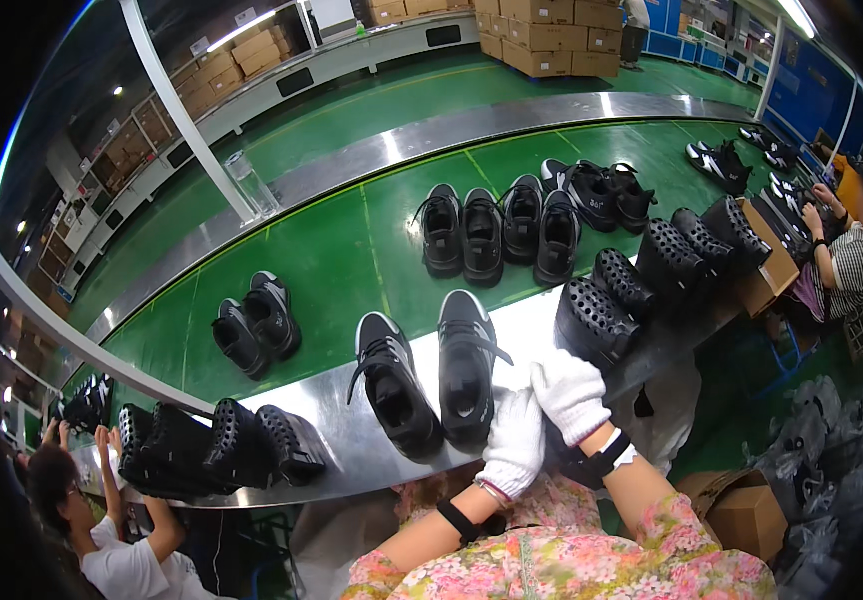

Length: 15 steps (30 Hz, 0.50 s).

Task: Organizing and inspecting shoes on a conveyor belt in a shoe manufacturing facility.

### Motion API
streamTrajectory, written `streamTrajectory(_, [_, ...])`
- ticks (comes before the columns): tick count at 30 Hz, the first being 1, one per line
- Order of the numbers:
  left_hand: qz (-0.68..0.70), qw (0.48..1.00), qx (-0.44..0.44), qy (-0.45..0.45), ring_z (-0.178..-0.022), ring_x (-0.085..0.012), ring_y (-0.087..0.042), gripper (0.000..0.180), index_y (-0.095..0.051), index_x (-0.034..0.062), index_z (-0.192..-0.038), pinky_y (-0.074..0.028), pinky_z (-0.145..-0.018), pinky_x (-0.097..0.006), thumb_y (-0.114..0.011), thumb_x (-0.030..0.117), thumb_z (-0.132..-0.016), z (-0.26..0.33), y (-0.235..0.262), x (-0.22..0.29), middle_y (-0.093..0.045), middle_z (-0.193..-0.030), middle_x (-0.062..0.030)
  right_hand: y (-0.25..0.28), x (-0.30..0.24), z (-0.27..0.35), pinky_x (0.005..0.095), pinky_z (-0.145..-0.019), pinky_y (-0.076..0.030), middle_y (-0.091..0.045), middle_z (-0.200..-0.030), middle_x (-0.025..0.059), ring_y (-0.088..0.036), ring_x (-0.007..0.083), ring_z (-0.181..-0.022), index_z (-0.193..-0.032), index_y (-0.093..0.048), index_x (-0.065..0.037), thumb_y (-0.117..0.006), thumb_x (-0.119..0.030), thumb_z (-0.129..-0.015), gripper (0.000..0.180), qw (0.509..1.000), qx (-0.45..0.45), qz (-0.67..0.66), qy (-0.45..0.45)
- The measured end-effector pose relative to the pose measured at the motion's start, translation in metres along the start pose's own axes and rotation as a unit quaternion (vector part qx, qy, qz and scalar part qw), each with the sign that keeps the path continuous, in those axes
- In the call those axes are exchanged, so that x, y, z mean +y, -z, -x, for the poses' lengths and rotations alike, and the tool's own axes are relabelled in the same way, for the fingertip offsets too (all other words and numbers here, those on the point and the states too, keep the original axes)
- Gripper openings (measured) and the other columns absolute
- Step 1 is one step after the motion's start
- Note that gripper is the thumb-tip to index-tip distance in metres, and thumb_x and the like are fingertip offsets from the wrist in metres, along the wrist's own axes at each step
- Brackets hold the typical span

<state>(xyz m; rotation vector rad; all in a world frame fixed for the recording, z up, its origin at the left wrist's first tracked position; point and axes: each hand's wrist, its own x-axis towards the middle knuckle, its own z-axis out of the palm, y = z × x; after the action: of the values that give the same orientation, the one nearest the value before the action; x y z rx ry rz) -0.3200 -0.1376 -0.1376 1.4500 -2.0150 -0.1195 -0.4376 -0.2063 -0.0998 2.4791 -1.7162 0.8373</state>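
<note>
viewing from my remote station, i record the white-gloved left hand (pixel 513 440) and right hand (pixel 569 393) above the metal ledge (pixel 326 405), close together and meeting at the fingers. both appear partly curled; i cannot tell whether anything small is held between them. just left of the left hand, a black-and-grey shoe (pixel 465 350) stands upright on the ledge, toe pointing away, one lace end trailing to the right. its mate (pixel 391 375) stands beside it, same orientation, lace hanging to the left. i note black perforated pieces (pixel 591 312) near the right hand, and a further black perforated group (pixel 236 440) at the ledge's left. beyond, on the green belt (pixel 351 250), a row of four black shoes (pixel 481 240) stands upright. a co-worker in a striped top (pixel 854 262) sits at far right.
</note>
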Motion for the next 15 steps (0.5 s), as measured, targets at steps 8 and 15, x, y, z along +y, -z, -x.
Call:
streamTrajectory(8, [0.278, 0.938, -0.034, 0.202, -0.107, -0.0344, -0.063, 0.051, -0.048, -0.0034, -0.136, -0.050, -0.094, -0.044, -0.066, 0.015, -0.093, 0.012, 0.011, 0.020, -0.063, -0.118, -0.0218, 0.000, 0.001, -0.003, 0.0424, -0.058, -0.054, -0.067, -0.075, 0.0138, -0.067, 0.0329, -0.067, -0.093, -0.068, -0.008, -0.067, -0.018, -0.092, 0.010, 0.997, 0.017, -0.029, 0.063])
streamTrajectory(15, [0.559, 0.761, -0.102, 0.312, -0.102, -0.0139, -0.062, 0.051, -0.052, -0.0029, -0.135, -0.051, -0.089, -0.030, -0.073, 0.016, -0.092, 0.006, 0.030, 0.024, -0.066, -0.115, -0.0097, 0.033, -0.017, 0.004, 0.0379, -0.071, -0.058, -0.073, -0.090, 0.0191, -0.072, 0.0342, -0.078, -0.110, -0.071, 0.000, -0.069, -0.003, -0.088, 0.022, 0.978, 0.119, -0.161, 0.059])
